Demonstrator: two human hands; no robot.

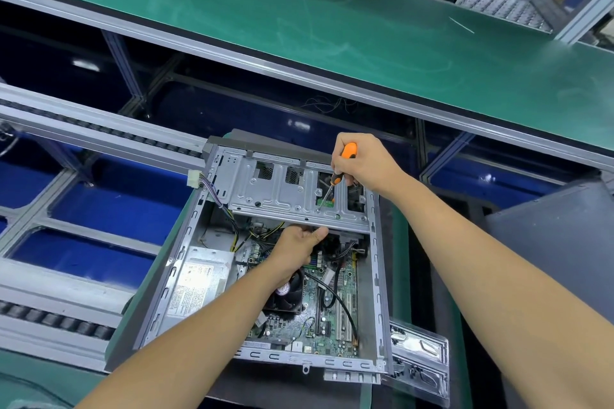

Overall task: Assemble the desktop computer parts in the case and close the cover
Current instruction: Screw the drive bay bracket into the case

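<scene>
flanking case (212, 276), blue bins (99, 212), green conveyor (299, 10)

One head-worn wide-angle view looks forward and steeply down. It sits close above the open grey metal computer case (212, 262). Farther off runs the long green-topped bench (299, 10).
</scene>
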